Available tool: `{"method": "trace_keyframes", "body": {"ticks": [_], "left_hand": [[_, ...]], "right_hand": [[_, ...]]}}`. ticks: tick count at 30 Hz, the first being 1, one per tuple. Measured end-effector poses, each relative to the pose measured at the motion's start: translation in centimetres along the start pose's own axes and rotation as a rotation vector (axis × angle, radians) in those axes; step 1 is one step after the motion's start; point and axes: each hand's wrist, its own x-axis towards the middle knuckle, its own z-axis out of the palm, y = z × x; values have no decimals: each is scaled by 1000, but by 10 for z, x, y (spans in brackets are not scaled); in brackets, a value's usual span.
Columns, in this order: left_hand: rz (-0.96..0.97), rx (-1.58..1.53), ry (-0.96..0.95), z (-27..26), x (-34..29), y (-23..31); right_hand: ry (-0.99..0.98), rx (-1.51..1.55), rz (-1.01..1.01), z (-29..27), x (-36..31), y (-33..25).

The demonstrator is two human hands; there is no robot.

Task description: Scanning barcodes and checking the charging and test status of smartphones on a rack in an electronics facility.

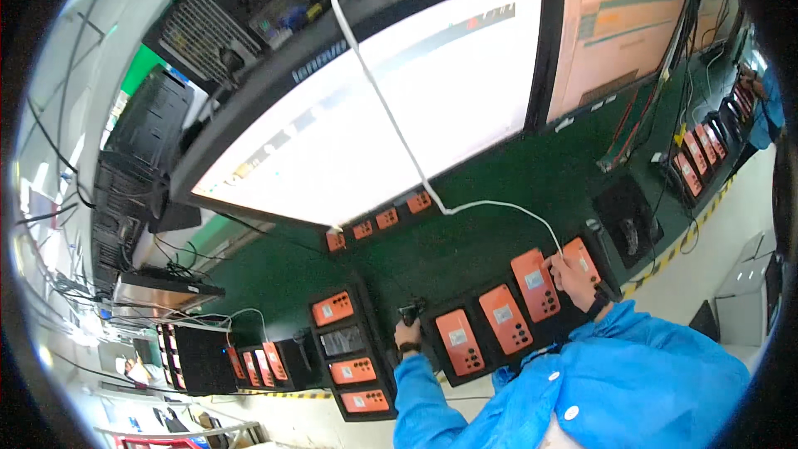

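My right hand pinches the end of a white cable above the upper edge of a red-orange smartphone. Whether the plug is inside the phone, I cannot tell. That phone lies in a black tray with other phones, among them one at the left end and one beside it, camera lenses toward me and pale labels on their backs. Left of this tray, my left hand is closed on a small black handheld device, perhaps a scanner; its shape is partly hidden.
A second black tray of phones lies at left. Behind stand a large lit monitor and another screen. The white cable hangs across the large monitor. A black mat and a co-worker's blue sleeve are at right.
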Motion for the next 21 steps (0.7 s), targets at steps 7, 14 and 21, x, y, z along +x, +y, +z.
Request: {"method": "trace_keyframes", "body": {"ticks": [7,14,21], "left_hand": [[33,-860,-53,-93,-161,102],[242,-634,-372,-40,-244,181],[78,-717,-496,17,-248,211]], "right_hand": [[-150,59,57,15,-19,-69],[-267,256,-66,0,38,-31],[-221,-38,-211,-18,47,-15]]}}
